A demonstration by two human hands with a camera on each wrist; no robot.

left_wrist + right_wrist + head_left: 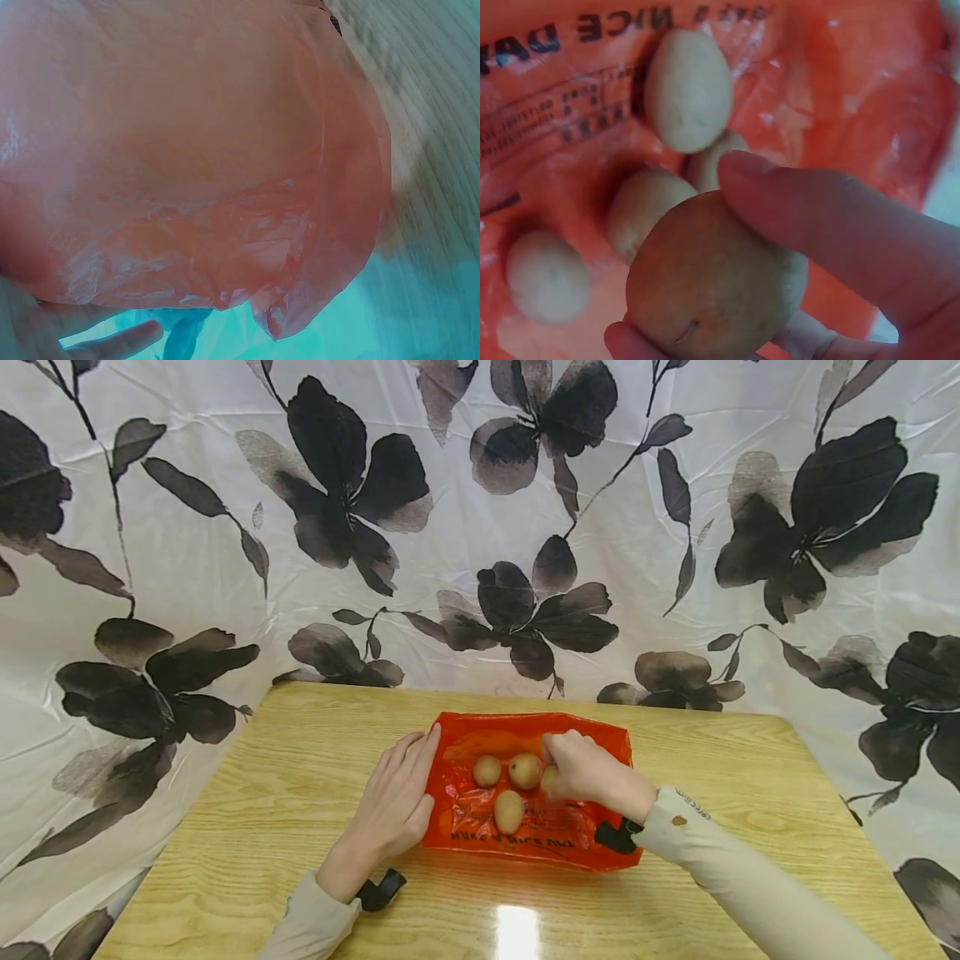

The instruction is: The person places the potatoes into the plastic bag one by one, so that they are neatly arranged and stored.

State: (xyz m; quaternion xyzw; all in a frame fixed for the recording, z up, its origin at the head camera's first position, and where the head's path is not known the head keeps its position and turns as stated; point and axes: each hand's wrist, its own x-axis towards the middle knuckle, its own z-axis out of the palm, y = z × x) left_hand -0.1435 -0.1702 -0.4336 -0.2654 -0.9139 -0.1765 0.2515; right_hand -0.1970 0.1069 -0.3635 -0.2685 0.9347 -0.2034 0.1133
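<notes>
A red plastic bag (472,835) with dark printing lies spread on the table, its edges raised. Inside its outline sit several potatoes, among them a left one (487,771), a middle one (525,771) and a nearer one (508,812). My right hand (581,768) pinches another potato (712,277) between thumb and fingers, over the bag's right part. Along the bag's left edge, my left hand (393,802) rests with fingers nearly straight, touching the plastic. The left wrist view is mostly filled by the bag's side (187,150), with some fingers (124,341) below it.
The light wooden table (300,760) extends around the bag on every side. Behind it hangs a white cloth (450,527) with dark flower prints. Both wrists carry black straps, the left strap (382,891) lying close to the tabletop.
</notes>
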